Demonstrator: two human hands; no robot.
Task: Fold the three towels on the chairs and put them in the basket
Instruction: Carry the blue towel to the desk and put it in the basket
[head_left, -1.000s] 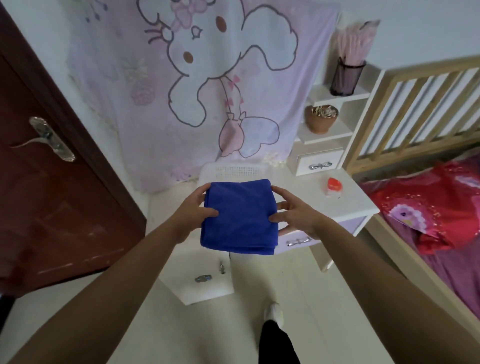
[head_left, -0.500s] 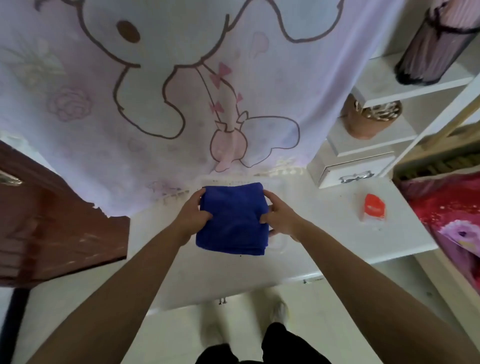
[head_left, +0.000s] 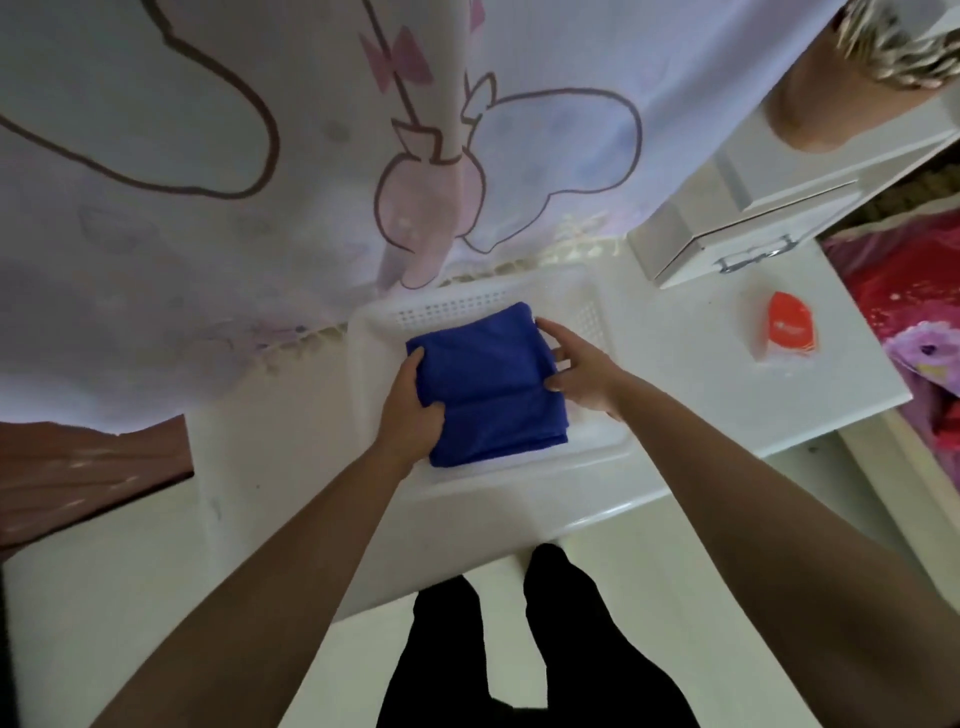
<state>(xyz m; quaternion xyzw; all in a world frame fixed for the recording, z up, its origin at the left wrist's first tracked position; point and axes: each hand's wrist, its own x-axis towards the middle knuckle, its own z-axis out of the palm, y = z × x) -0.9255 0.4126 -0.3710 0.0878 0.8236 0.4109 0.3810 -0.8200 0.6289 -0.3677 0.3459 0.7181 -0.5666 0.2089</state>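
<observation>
At the left grip (head_left: 410, 410): clamped on the near-left edge of the folded deep-blue cloth towel (head_left: 488, 384), thumb on top, fingers tucked beneath. At the right grip (head_left: 582, 374): loose and wide, fingers spread and nearly straight, tips touching the towel's right edge, not visibly curled round it.

Directly between the 2 grips, the towel itself: a flat, thick rectangle, long axis running away from the body and tilted a little rightward at the far end, stacked layer edges showing at the near-right corner. Just outside and below both grips, the white perforated plastic basket (head_left: 467, 306), broad side left to right, with the towel well within its rim. Impossible to tell whether resting on the basket floor or hanging just above it.

Judged as the setting-down of 1 of 3 towels, with no other towel seen in the basket. Next move probably turning on the left grip, the only 1 truly holding: lowering straight down, then sliding out leftward without dragging the layers open.

Under the basket, the white surface (head_left: 701, 405). Well to the right of the right grip, a small orange packet (head_left: 789, 327). Beyond the basket, a hanging pale cartoon-print sheet (head_left: 208, 156).
</observation>
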